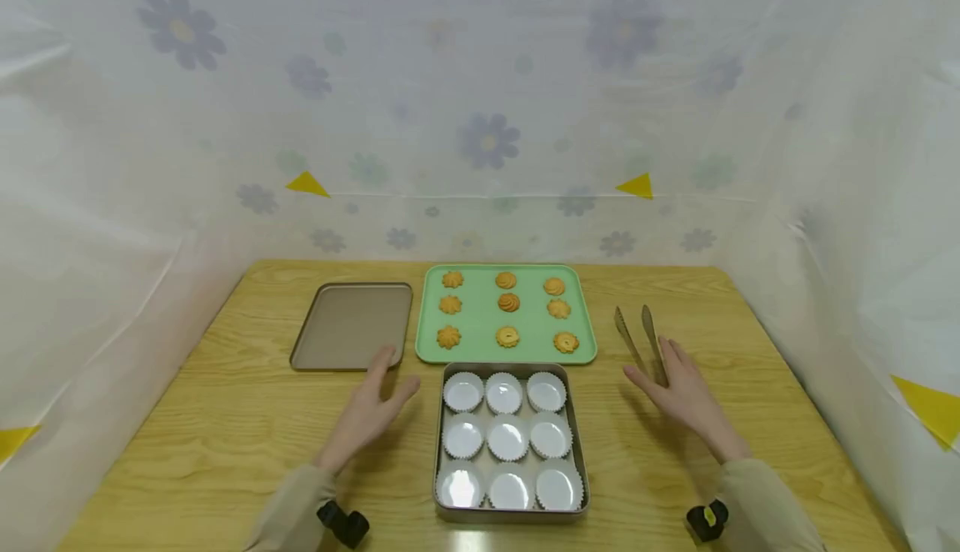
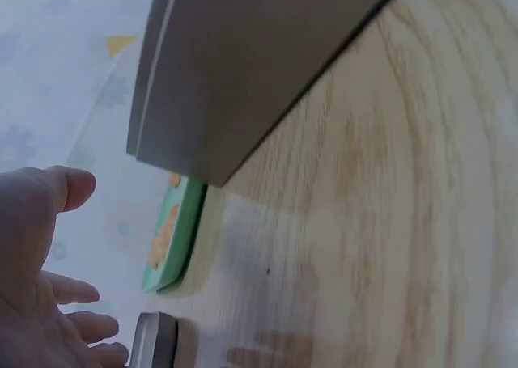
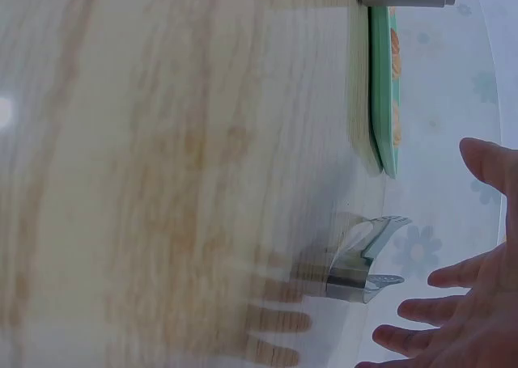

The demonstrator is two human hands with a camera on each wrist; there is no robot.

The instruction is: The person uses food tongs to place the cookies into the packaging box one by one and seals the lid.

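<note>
My left hand [image 1: 367, 410], fingers spread, hovers over the table between a shallow brown tray [image 1: 352, 327] and a deep metal baking tin [image 1: 512, 516]. White fluted cups [image 1: 507, 438] fill the tin in rows. My right hand [image 1: 682, 389] is spread just beside metal tongs [image 1: 628, 339], whose arms splay apart; the right wrist view shows a gap between its fingers and the tongs [image 3: 350, 275]. Neither hand holds anything. Behind the tin lies a green tray [image 1: 480, 353] bearing several baked cookies [image 1: 508, 302], some swirled, some star-shaped or ringed.
A wooden table [image 1: 225, 419] carries everything. Pale flower-patterned sheeting [image 1: 487, 227] hangs behind it and along both sides. The tin stands close to the table's near side, between both forearms, and its tall wall [image 2: 243, 69] rises beside the left hand.
</note>
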